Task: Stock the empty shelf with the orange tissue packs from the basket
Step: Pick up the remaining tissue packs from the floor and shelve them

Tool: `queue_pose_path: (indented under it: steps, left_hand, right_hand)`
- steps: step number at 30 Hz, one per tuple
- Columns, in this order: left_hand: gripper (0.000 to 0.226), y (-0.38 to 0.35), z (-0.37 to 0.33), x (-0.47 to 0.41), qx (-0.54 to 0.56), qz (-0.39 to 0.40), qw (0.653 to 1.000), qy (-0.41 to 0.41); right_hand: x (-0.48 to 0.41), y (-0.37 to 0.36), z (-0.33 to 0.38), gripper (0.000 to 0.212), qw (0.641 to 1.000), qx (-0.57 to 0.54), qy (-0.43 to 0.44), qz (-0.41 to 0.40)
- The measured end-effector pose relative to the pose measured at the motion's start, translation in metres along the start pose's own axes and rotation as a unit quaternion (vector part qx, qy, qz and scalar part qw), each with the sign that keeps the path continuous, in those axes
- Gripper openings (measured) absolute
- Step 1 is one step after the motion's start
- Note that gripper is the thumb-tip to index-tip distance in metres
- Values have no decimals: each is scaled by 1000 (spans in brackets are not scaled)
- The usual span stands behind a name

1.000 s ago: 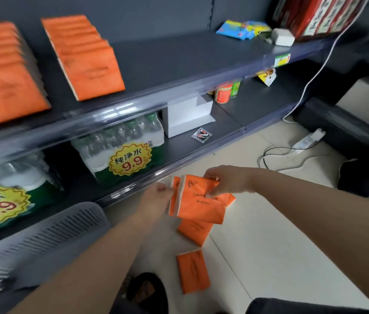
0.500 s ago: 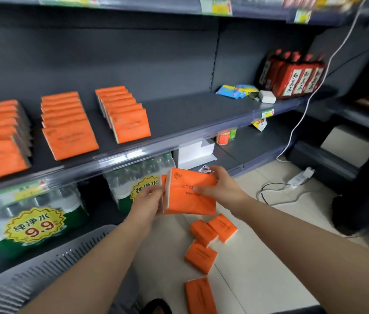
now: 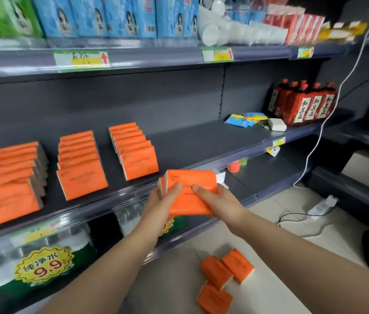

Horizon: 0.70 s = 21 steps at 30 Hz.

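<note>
Just lifted a couple of tissue packs point(image 3: 190, 193) off the floor, left hand point(image 3: 164, 198) and right hand point(image 3: 215, 200) both clamped on them, now level with the shelf point(image 3: 190, 146), so next row can start.

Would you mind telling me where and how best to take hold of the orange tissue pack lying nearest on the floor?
Grip the nearest orange tissue pack across its two long edges, coming straight down from above. It lies flat on the pale tiled floor with its broad face up, and its near edges seem clear of the two neighbouring packs.
</note>
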<state>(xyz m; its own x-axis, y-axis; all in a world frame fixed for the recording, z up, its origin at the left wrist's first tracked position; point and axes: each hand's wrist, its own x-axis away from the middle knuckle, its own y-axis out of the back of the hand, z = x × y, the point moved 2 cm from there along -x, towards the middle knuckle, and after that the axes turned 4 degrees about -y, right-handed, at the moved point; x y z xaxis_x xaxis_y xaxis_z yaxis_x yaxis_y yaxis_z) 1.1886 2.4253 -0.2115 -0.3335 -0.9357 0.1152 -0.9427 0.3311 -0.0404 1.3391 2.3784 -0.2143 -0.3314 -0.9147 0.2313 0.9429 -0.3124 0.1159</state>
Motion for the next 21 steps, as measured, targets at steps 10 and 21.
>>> queue_pose_path:
  steps: [10, 21]
  left_hand:
    - [39, -11, -23, -111, -113, -45, 992, -32]
    - [42, -32, -48, -236, -118, -127, 982, -78]
  right_hand:
    - [-122, 13, 34, 55, 999, 23, 37, 7]
    - [-254, 24, 71, 22, 994, 26, 108, -15]
